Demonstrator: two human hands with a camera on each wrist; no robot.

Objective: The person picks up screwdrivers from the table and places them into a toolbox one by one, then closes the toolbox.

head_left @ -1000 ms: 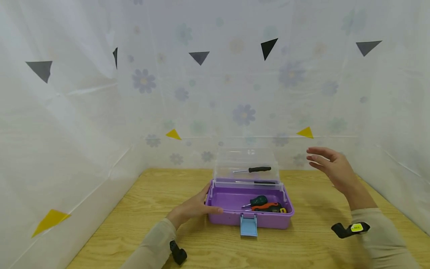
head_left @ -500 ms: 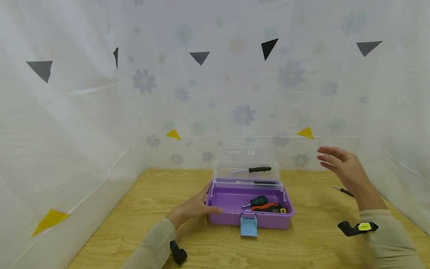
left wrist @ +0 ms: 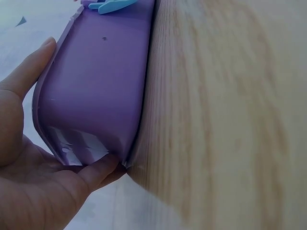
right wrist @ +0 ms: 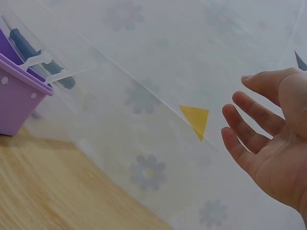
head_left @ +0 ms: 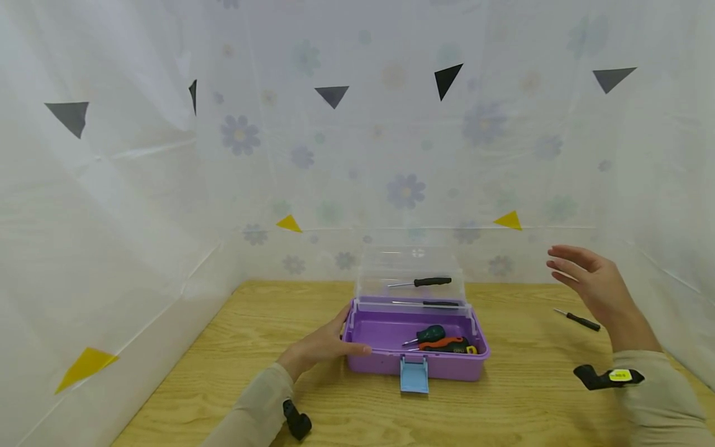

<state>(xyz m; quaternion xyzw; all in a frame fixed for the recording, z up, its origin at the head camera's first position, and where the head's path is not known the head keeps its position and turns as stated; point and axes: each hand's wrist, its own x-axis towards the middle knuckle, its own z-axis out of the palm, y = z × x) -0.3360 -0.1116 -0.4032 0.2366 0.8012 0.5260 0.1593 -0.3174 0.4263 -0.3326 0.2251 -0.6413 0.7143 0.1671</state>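
Note:
A purple toolbox point(head_left: 374, 364) stands on the table, its clear lid point(head_left: 385, 261) tipped back and its blue latch point(head_left: 414, 375) hanging down. My left hand point(head_left: 321, 343) holds the box's left end, thumb over the front rim and fingers around the end wall, as the left wrist view shows. Inside lie a green-handled screwdriver point(head_left: 430, 334) and an orange-and-black-handled tool point(head_left: 444, 343). Raised at the right, my right hand point(head_left: 594, 285) holds nothing, its fingers loosely bent. Below it a small black-handled screwdriver point(head_left: 581, 320) lies on the table.
A black-handled screwdriver point(head_left: 432, 282) shows through the clear lid, with another dark handle point(head_left: 441, 304) near the hinge. White flower-printed sheeting point(head_left: 346, 161) closes off the back and both sides of the wooden table point(head_left: 223, 366).
My right hand has moved to the right, bringing the small screwdriver on the table fully into sight. My left hand and the toolbox have stayed still.

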